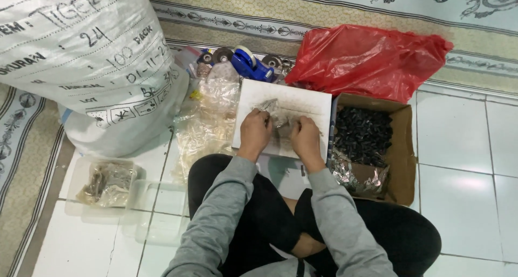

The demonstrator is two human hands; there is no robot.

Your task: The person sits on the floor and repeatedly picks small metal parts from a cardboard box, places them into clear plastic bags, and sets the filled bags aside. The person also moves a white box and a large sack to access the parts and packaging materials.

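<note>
View: seen from above, a person sits cross-legged on a tiled floor in grey sleeves and dark trousers, both hands out in front.
Left hand: the left hand [254, 131] is curled, fingertips pinching the near left edge of a small clear plastic bag [271, 111].
Right hand: the right hand [305, 135] is curled as well, gripping the right side of the same bag; what is inside the bag cannot be made out.
Bag position: it sits between the two hands and just beyond the fingertips, crumpled, held low over a white board.
White board: the white board [302, 104] lies flat directly under both hands and stretches away from them.
Cardboard box: just to the right of the right hand stands an open cardboard box [402, 147], holding a heap of small black parts [362, 134] at its far end and crinkled silvery wrappers [359, 175] at its near end.
Red bag: beyond the box, further from the right hand, lies a red plastic bag [367, 58].
Clear bags: just left of the left hand is a loose pile of empty clear bags [208, 120].
Tape dispenser: beyond the left hand, past the board's far edge, lies a blue tape dispenser [249, 64].
Sack: well to the left of the left hand stands a big white woven sack [86, 56].
Trays: nearer the person and left of the left arm, a clear plastic tray [107, 184] holds filled bags.
</note>
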